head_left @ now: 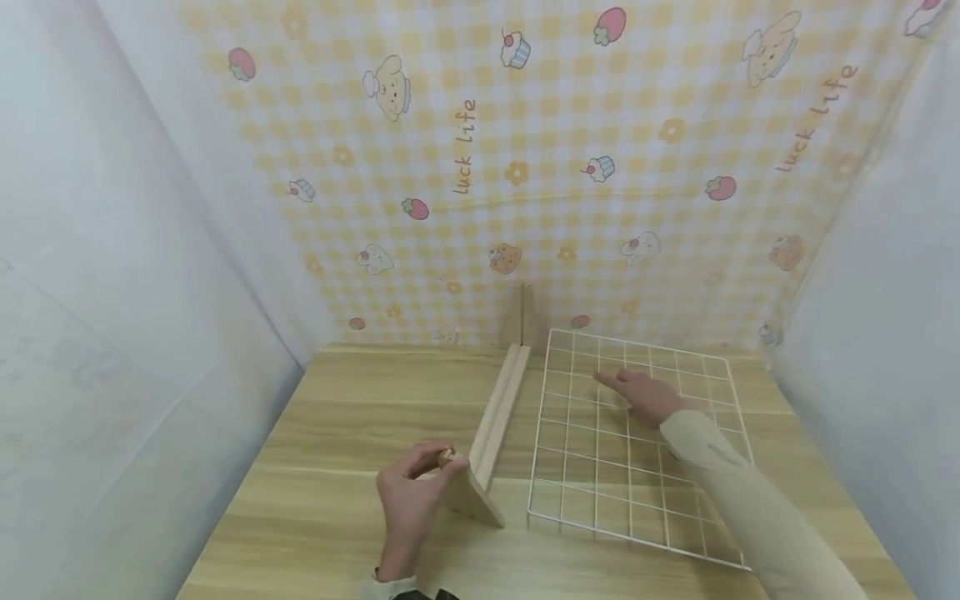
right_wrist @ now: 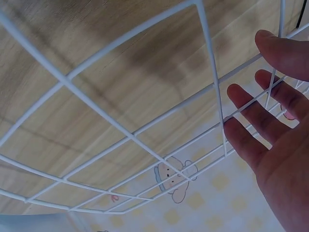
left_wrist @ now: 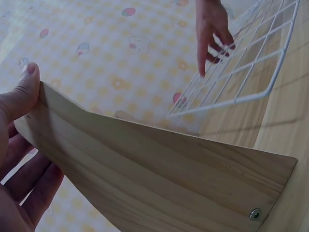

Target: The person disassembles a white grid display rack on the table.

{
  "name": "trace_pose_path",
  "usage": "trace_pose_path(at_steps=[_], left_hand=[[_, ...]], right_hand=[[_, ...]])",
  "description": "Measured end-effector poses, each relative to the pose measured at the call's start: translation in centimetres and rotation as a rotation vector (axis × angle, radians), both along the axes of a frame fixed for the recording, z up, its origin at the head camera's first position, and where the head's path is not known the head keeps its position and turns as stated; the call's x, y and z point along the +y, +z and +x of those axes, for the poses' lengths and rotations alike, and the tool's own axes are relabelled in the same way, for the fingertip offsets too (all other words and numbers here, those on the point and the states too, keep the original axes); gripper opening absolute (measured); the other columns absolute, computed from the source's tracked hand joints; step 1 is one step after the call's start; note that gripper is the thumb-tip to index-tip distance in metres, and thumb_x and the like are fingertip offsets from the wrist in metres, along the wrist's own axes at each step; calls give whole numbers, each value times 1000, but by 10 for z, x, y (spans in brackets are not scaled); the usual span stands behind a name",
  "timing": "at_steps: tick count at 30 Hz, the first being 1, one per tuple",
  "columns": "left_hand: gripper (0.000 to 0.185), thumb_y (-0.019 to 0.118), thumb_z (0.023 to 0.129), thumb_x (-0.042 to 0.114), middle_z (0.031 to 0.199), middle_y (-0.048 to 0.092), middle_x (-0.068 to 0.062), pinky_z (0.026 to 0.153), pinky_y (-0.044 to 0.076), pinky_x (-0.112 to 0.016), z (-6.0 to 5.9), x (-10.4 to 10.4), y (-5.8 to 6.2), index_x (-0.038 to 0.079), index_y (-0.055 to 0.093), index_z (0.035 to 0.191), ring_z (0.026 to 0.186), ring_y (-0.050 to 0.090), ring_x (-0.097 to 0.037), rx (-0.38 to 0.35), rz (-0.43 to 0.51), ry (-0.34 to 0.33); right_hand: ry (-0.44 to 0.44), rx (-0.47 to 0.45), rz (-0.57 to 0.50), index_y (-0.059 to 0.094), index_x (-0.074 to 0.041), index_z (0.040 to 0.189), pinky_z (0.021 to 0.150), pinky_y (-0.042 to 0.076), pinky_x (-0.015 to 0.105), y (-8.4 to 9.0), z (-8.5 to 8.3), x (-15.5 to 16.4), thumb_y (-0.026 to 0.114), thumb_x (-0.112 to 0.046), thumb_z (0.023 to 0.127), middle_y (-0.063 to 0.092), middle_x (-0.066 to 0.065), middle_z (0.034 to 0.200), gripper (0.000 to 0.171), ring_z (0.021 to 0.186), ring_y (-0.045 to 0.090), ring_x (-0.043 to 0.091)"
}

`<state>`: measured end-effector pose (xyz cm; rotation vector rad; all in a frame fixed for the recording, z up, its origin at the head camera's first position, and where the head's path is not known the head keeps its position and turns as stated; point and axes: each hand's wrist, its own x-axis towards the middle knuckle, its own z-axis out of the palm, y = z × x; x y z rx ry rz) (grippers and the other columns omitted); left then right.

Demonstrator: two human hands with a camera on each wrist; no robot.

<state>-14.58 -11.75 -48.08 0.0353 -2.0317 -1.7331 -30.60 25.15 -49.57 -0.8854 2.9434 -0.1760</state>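
Note:
A long wooden stand (head_left: pixel 498 417) lies on the table, running from front to back, with a triangular end board (left_wrist: pixel 159 179) at its near end. My left hand (head_left: pixel 416 496) pinches the top of that board, thumb (left_wrist: pixel 17 104) on one face and fingers behind it. To the right a white wire grid panel (head_left: pixel 535 467) lies flat on the table. My right hand (head_left: pixel 645 396) rests on the grid's far half with its fingers (right_wrist: pixel 270 145) straight and spread over the wires (right_wrist: pixel 99 108). In the left wrist view the right hand (left_wrist: pixel 212 29) shows on the grid (left_wrist: pixel 231 100).
The wooden table (head_left: pixel 352 417) is boxed in by white side walls (head_left: pixel 112 292) and a yellow checked cartoon cloth (head_left: pixel 525 167) at the back. The stand's far end board stands against that cloth. Bare tabletop lies left of the stand.

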Motion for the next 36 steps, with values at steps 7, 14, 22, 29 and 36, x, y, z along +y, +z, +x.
trace_pose_path(at_steps=[7, 14, 22, 29, 36], left_hand=[[27, 85, 59, 20, 81, 74, 1, 73, 55, -24, 3, 15, 0, 12, 72, 82, 70, 67, -4, 43, -101, 31], [25, 84, 60, 13, 79, 74, -2, 77, 54, -24, 3, 20, 2, 9, 71, 81, 68, 66, -4, 43, -146, 77], [24, 84, 63, 22, 82, 74, -1, 75, 54, -23, 5, 22, 0, 19, 71, 83, 70, 66, -3, 41, -100, 71], [23, 83, 63, 13, 79, 74, -6, 66, 56, -21, 11, 34, 10, 8, 71, 81, 69, 66, -4, 76, -84, 76], [20, 82, 66, 11, 78, 73, -7, 65, 56, -21, 18, 37, 25, 5, 70, 81, 69, 65, -3, 108, -102, 58]], right_hand=[[-14, -27, 8, 37, -22, 140, 68, 55, 37, -9, -6, -9, 63, 17, 69, 56, 14, 120, 85, 92, 60, 27], [-56, -84, 66, 37, -26, 140, 53, 49, 30, -21, -16, -12, 52, 23, 70, 56, 8, 109, 87, 77, 53, 21], [-127, -155, 61, 39, -27, 139, 71, 54, 48, -28, -24, -18, 56, 16, 74, 46, 19, 137, 80, 117, 50, 41], [-79, -47, 155, 41, -28, 138, 57, 53, 35, -25, -22, -22, 62, 22, 65, 55, 15, 122, 90, 89, 60, 29], [-77, 24, 170, 46, -30, 134, 44, 43, 22, -33, -26, -25, 68, 12, 70, 59, 9, 107, 80, 68, 53, 17]])
